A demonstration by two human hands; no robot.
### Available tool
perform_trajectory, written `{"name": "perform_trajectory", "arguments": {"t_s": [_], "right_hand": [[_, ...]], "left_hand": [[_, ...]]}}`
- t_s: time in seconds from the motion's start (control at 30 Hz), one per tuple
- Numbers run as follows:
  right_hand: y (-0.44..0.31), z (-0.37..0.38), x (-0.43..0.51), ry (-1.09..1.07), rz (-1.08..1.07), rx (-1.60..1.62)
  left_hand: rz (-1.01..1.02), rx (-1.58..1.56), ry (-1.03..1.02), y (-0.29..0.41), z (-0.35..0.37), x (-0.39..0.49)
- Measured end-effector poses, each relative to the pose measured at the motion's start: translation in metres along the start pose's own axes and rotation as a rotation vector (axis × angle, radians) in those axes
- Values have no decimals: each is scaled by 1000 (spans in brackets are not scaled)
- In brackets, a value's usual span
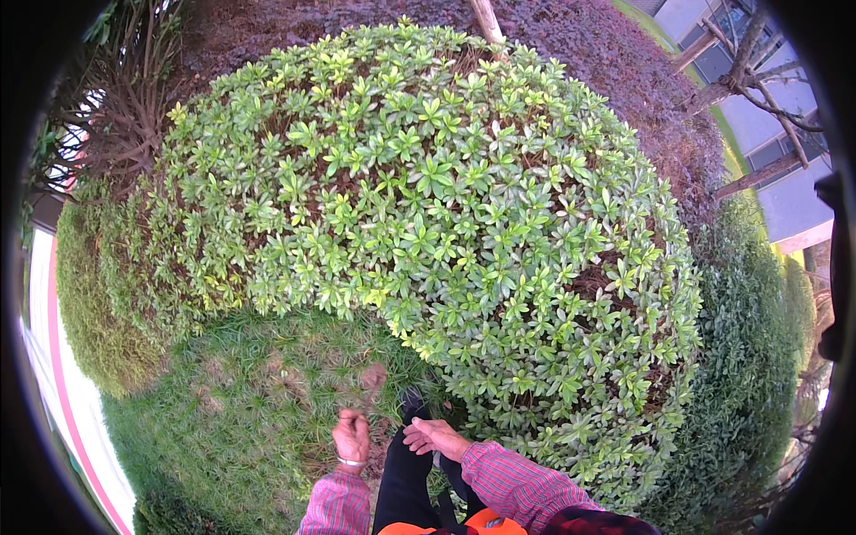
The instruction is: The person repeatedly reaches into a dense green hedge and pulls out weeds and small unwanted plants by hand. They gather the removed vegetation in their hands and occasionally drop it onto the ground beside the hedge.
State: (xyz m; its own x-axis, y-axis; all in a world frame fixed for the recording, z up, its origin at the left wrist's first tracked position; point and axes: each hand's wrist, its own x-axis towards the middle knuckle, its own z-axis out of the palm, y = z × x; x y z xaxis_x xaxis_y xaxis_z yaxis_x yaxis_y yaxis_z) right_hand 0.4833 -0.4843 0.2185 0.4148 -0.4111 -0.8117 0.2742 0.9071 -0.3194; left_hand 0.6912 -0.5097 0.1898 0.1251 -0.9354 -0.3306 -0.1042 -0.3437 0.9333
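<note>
My left hand (351, 438), with a pale bracelet at the wrist, is closed above the grass (267, 428). From its fingers rises a thin brown stem (368, 400) with a blurred brownish clump at its top; its exact kind is hard to tell. My right hand (435, 436) is held out flat over my dark trousers, fingers apart, with nothing in it. The two hands do not touch. Ahead of them spreads a broad green-leaved shrub (428, 234), its lower edge close to my right hand and shoe (413, 404).
Purple-leaved shrubs (642, 87) grow behind the green one, with a pale trunk (487, 20) among them. Bare branches (742, 80) and a building (789, 174) are at right. A darker hedge (735, 348) borders the right side. At left are a yellowish bush (100, 294) and white paving with a red stripe (67, 401).
</note>
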Motion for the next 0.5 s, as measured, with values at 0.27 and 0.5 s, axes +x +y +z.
{"name": "perform_trajectory", "arguments": {"t_s": [0.27,0.5], "right_hand": [[-15,7,-48,-42,-93,647],[-9,-4,-103,134,-406,634]], "left_hand": [[160,37,-341,115,61,-83],[223,187,-697,157,72,-113]]}}
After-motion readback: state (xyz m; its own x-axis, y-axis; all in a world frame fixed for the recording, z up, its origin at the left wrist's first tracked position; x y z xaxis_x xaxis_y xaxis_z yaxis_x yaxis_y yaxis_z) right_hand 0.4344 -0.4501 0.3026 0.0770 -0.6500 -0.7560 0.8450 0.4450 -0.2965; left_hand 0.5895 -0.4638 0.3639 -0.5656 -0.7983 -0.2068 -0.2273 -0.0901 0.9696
